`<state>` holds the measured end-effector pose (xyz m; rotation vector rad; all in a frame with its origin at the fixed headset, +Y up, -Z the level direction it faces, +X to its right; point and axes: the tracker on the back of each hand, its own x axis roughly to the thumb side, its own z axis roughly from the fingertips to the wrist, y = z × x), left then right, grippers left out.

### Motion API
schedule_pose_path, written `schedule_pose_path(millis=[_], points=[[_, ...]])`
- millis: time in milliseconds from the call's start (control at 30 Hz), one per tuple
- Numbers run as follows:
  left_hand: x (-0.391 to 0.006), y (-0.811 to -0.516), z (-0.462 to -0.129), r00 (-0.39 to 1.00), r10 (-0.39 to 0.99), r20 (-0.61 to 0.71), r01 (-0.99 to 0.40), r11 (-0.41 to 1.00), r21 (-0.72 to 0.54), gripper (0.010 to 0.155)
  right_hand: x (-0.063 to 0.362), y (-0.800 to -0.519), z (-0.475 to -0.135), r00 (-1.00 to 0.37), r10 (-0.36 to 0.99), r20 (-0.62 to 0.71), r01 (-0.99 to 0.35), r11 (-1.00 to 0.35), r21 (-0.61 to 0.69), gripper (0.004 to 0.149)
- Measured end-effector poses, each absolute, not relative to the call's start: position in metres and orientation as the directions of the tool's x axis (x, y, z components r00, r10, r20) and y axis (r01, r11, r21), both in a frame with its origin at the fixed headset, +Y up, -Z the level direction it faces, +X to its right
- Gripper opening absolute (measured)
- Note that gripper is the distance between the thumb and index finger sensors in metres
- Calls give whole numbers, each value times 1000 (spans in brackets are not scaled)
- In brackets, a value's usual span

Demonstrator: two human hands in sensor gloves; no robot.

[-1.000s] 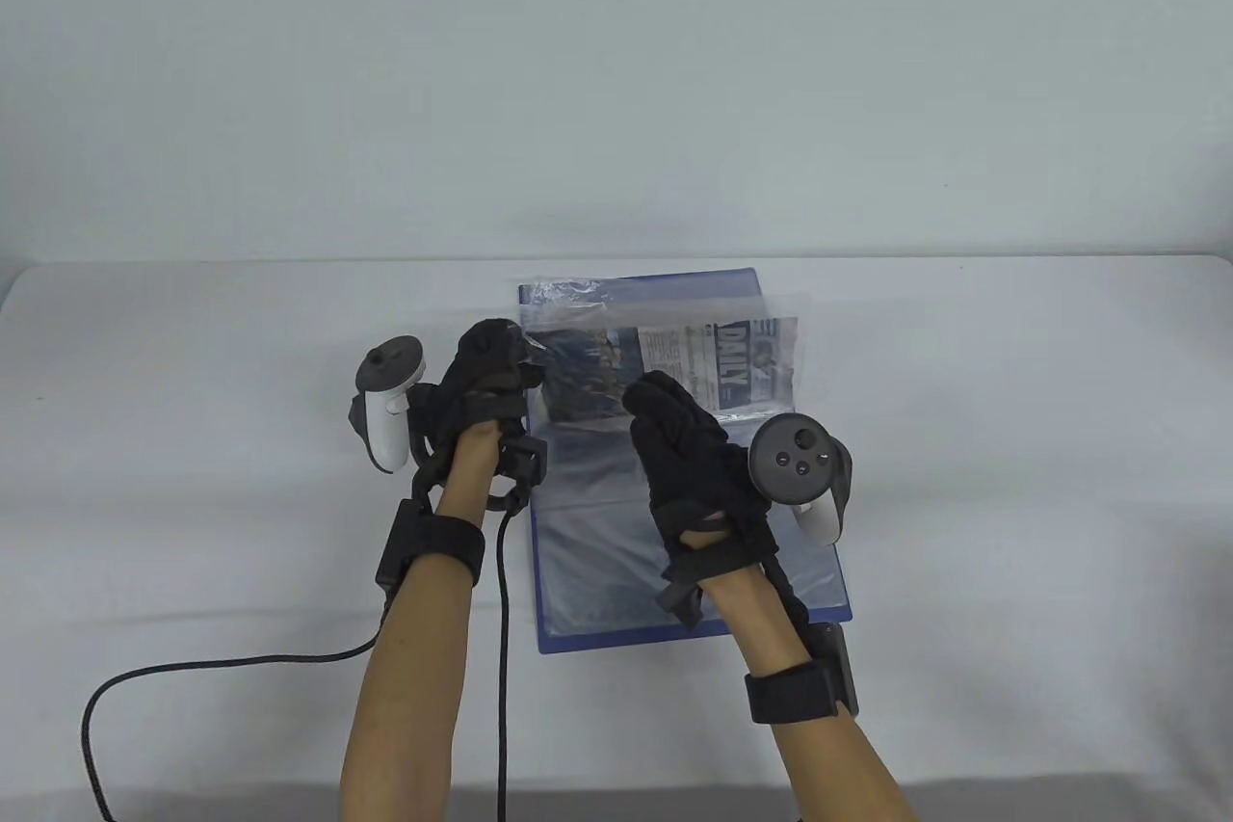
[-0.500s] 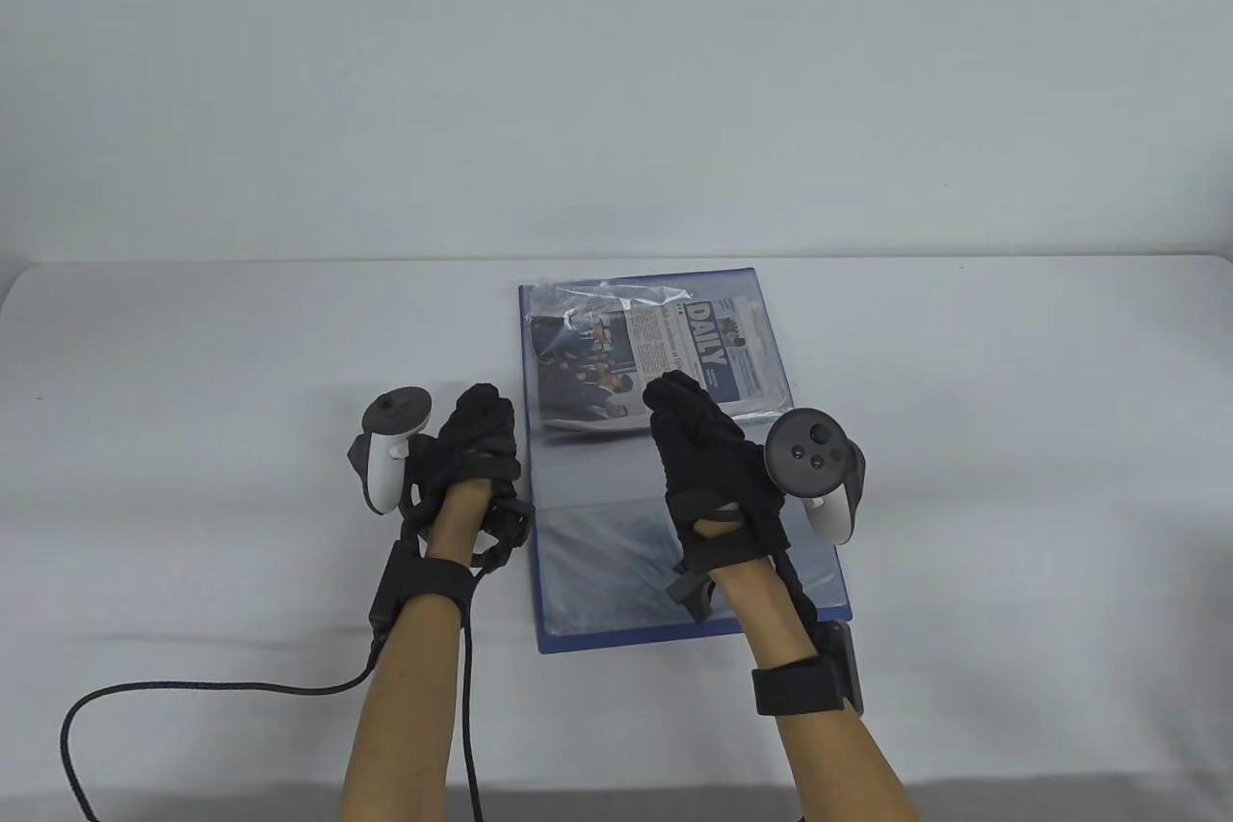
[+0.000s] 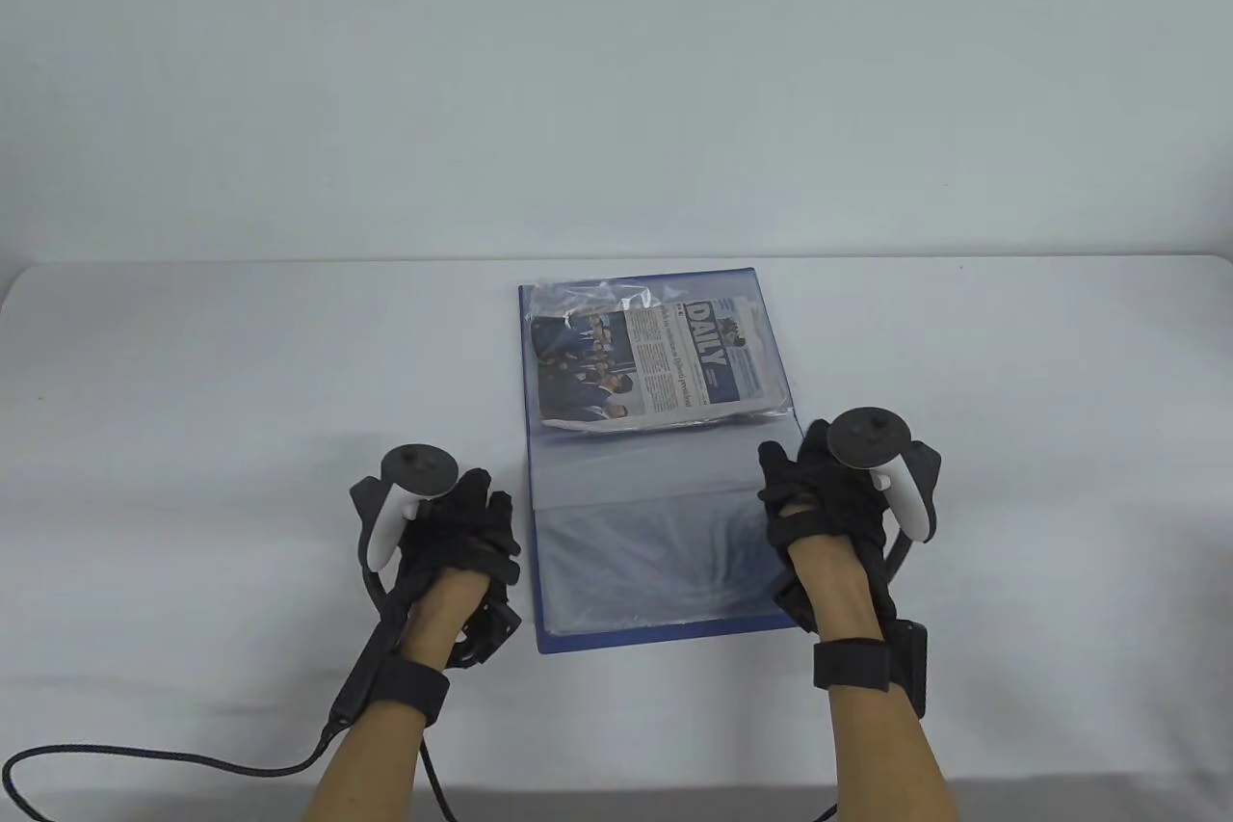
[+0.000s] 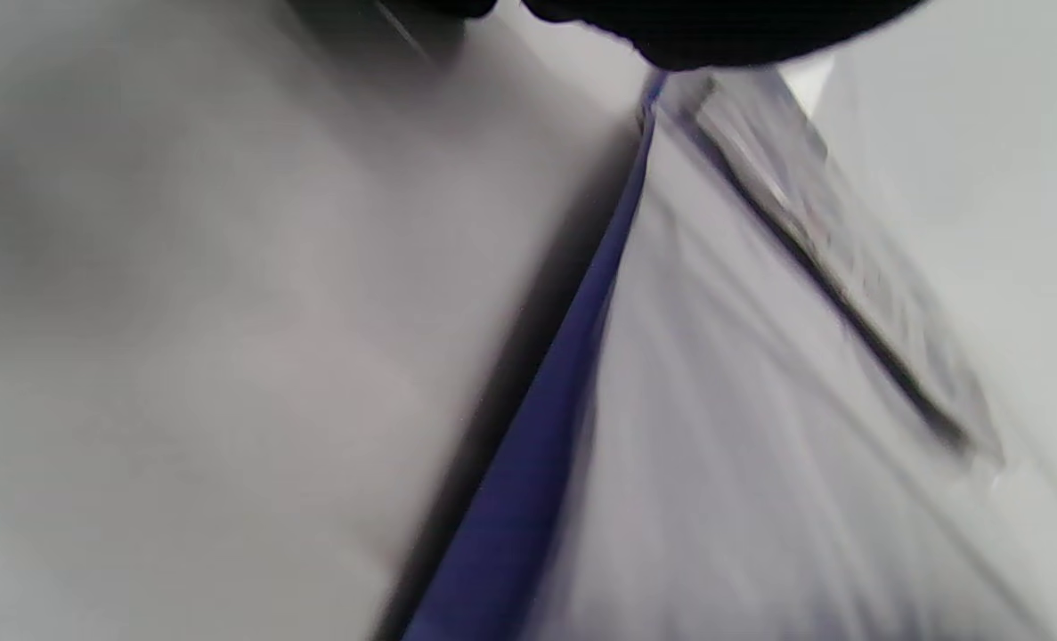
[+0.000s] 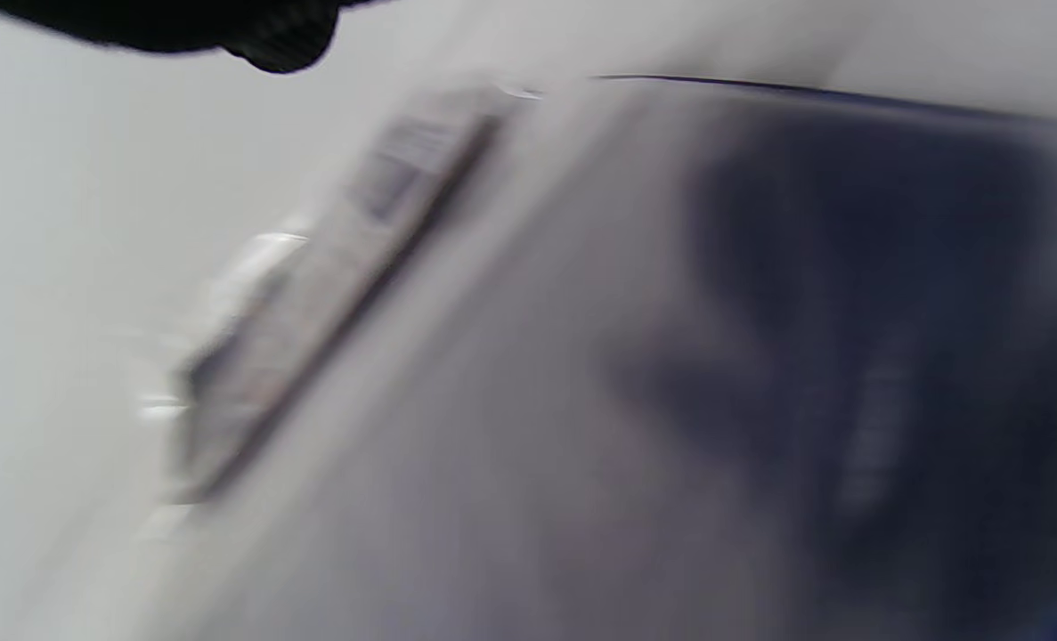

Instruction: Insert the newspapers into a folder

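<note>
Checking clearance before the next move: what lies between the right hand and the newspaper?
In the table view, only a bare strip of the blue folder's clear sleeve separates the right hand from the newspaper.

"DAILY" masthead readable on newspaper [image 3: 665, 359] (turned sideways, inside folder [image 3: 674, 591] sleeve); smaller print illegible.

Both wrist views are smeared with blur. In the left one the open blue plastic folder [image 4: 528, 481] shows only as a streaked edge, and the black-gloved left hand [image 4: 715, 27] is cut off at the top. In the right one the folded printed newspaper [image 5: 332, 294] is unreadable — the black-gloved right hand [image 5: 261, 31] barely enters. The black cable [image 3: 144, 755] runs off the table view's bottom edge.
</note>
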<state>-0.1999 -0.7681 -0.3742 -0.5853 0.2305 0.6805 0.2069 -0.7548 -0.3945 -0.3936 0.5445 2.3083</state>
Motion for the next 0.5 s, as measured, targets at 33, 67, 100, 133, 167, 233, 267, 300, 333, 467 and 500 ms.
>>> schedule_pose_path(millis=[33, 67, 100, 133, 167, 233, 267, 300, 333, 467, 500], points=[[-191, -768, -372, 801, 491, -341, -598, 658, -458, 72, 215, -771, -393, -709, 562, -427, -683, -698, 214, 88], [-187, -768, -370, 815, 482, -322, -580, 671, -462, 75, 217, -775, -392, -706, 560, -435, -685, -696, 216, 88], [-178, -768, -368, 833, 476, -282, -552, 690, -468, 76, 218, -787, -392, -662, 577, -478, -736, -621, 270, 87], [-172, -767, -367, 840, 480, -252, -539, 688, -486, 76, 216, -791, -392, -625, 612, -484, -776, -555, 299, 86], [-167, -766, -366, 840, 487, -238, -536, 679, -501, 77, 211, -790, -392, -633, 612, -474, -770, -560, 305, 85], [-160, -764, -367, 822, 530, -210, -555, 659, -508, 76, 206, -784, -396, -706, 548, -449, -702, -624, 343, 84], [-158, -764, -368, 800, 564, -206, -579, 635, -511, 75, 203, -782, -398, -716, 548, -432, -695, -619, 366, 82], [-158, -764, -368, 780, 584, -224, -604, 609, -514, 75, 200, -779, -399, -712, 568, -413, -702, -592, 396, 82], [-159, -764, -368, 765, 603, -228, -620, 592, -515, 74, 198, -778, -399, -704, 584, -405, -710, -574, 407, 81], [-182, -760, -371, 665, 681, -308, -729, 500, -468, 69, 196, -768, -398, -646, 656, -390, -760, -508, 405, 77], [-193, -759, -371, 621, 707, -338, -767, 459, -448, 66, 197, -763, -396, -609, 687, -397, -789, -470, 397, 74]])
